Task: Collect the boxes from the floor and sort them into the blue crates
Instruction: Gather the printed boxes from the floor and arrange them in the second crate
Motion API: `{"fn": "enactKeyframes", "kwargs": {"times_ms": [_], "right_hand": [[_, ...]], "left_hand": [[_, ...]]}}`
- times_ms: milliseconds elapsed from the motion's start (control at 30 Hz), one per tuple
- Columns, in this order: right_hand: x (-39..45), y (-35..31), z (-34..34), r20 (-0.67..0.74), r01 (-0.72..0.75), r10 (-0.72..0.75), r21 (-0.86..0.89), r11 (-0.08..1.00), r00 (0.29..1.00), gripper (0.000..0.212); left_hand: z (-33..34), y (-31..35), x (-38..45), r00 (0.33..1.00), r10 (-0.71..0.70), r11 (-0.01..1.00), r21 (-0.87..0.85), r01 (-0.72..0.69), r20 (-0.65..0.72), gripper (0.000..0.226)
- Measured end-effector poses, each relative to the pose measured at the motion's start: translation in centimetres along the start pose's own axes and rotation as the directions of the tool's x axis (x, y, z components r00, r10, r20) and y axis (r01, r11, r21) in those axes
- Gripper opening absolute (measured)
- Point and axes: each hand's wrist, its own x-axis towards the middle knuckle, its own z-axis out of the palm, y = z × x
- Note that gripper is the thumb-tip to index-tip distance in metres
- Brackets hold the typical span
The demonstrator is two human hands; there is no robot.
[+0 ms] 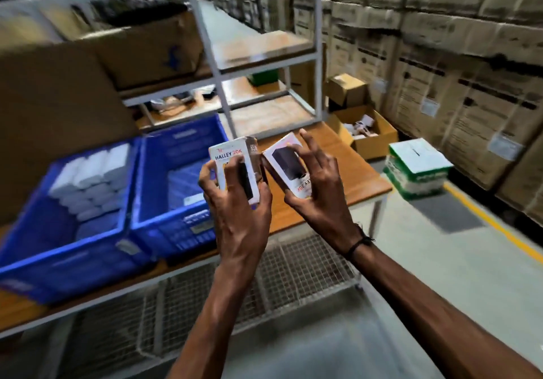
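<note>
We hold one box per hand above the surface. Left hand fingers clamp the upright box; right hand fingers clamp the tilted box. The nearer blue crate lies at 9 o'clock, closest to the left hand.

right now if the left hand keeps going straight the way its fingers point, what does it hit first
Probably the rim of the nearer blue crate; the left hand, holding a white box, points up and away over it, though depth is unclear.
</note>
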Motion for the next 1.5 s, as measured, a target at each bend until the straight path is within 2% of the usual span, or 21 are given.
{"fn": "enactKeyframes", "kwargs": {"times_ms": [133, 300, 567, 700, 867, 1033, 1200, 1300, 1400, 1433, 1500], "right_hand": [[4.3, -3.3, 6.3, 0.046, 0.064, -0.067, 0.053, 0.997, 0.997, 0.084], [9.3, -5.4, 12.5, 0.103, 0.140, -0.153, 0.122, 0.983, 0.983, 0.083], [14.8, -2.6, 23.2, 0.238, 0.118, -0.153, 0.154, 0.981, 0.959, 0.074], [15.6, 0.8, 28.8, 0.354, 0.040, -0.082, 0.125, 0.991, 0.932, 0.065], [14.9, 4.1, 33.1, 0.495, -0.031, 0.011, 0.032, 0.999, 0.869, 0.067], [14.2, 5.3, 35.2, 0.554, -0.039, 0.066, -0.061, 0.997, 0.830, 0.056], [13.3, 5.6, 35.3, 0.615, -0.100, 0.164, -0.137, 0.986, 0.771, 0.077], [12.8, 5.4, 35.4, 0.654, -0.077, 0.204, -0.218, 0.973, 0.728, 0.073], [12.5, 5.0, 35.3, 0.644, -0.140, 0.259, -0.230, 0.963, 0.720, 0.072], [12.4, 4.8, 35.2, 0.622, -0.166, 0.273, -0.226, 0.960, 0.734, 0.071], [12.5, 4.3, 34.6, 0.554, -0.197, 0.279, -0.204, 0.959, 0.784, 0.065]], "left_hand": [[-4.1, -5.0, 4.0, 0.996, -0.049, 0.997, 0.049, 0.052, -0.071, 0.060], [-6.3, -10.1, 8.2, 0.987, -0.101, 0.988, 0.102, 0.114, -0.124, 0.060], [-4.5, -18.2, 13.4, 0.948, -0.286, 0.913, 0.262, 0.314, -0.140, 0.058], [-2.0, -23.1, 14.9, 0.908, -0.419, 0.864, 0.305, 0.400, -0.005, 0.057], [1.0, -27.5, 15.8, 0.807, -0.575, 0.792, 0.334, 0.510, 0.132, 0.056], [2.7, -29.9, 16.0, 0.745, -0.622, 0.765, 0.390, 0.513, 0.240, 0.053], [3.2, -31.9, 15.6, 0.656, -0.642, 0.753, 0.483, 0.447, 0.396, 0.064], [3.0, -32.3, 15.2, 0.624, -0.621, 0.776, 0.488, 0.400, 0.475, 0.070], [2.3, -31.9, 15.7, 0.629, -0.596, 0.793, 0.488, 0.363, 0.500, 0.072], [2.0, -31.7, 16.1, 0.652, -0.585, 0.796, 0.495, 0.349, 0.482, 0.070], [1.3, -31.3, 17.0, 0.754, -0.502, 0.837, 0.459, 0.299, 0.424, 0.060]]}}
